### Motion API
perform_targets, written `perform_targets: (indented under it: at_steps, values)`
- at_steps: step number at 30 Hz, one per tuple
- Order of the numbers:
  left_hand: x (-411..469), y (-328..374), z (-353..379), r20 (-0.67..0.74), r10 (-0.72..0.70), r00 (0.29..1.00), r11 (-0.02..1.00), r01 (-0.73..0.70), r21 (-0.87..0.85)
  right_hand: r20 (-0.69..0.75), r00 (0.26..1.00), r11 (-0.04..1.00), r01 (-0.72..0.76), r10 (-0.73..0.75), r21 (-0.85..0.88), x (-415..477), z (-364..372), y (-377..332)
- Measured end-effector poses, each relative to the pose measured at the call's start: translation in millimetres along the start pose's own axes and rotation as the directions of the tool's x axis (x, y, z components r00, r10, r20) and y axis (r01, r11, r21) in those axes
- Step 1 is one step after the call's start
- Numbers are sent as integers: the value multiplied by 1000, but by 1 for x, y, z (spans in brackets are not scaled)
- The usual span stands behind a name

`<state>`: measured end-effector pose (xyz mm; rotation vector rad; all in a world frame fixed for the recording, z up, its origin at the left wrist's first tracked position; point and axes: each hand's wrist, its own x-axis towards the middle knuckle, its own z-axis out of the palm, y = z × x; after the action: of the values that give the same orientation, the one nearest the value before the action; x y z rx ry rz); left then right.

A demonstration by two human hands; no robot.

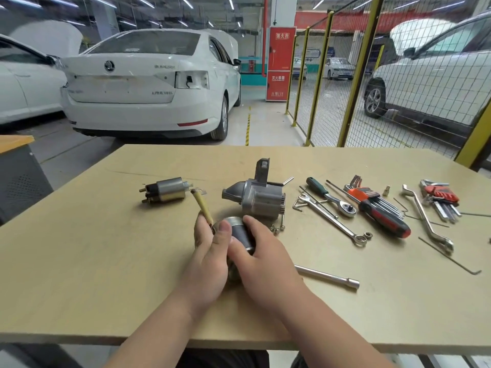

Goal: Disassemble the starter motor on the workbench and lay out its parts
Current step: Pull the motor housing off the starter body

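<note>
Starter motor frame (240,235), the dark cylindrical section, is sitting low over the workbench (106,261) near its front edge, held between both hands. The right hand (263,258) is wrapping its fingers round the barrel. The left hand (210,258) is gripping the left side, thumb pressing on the bright far end, beside the yellow-sleeved lead (203,205) that is standing up from it. The step appears to be separating the frame from its internals: steadying the barrel and drawing straight along the axis, sparing the lead, is advisable. The drive-end housing (255,196) is lying just beyond, loose screws (279,224) beside it, the solenoid (166,191) further left
</note>
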<state>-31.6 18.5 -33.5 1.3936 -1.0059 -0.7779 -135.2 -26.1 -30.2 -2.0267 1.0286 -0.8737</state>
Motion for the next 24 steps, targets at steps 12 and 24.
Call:
perform_targets:
  at_steps: [12,24]
  values:
    - [16,-4,-7,-10,19,1000,926,-14,378,143,989,990,47,-28,-134,23,-27,1]
    - [47,35,-55,210,-76,975,639,-114,761,498,863,860,311,-79,-404,53,-57,-2]
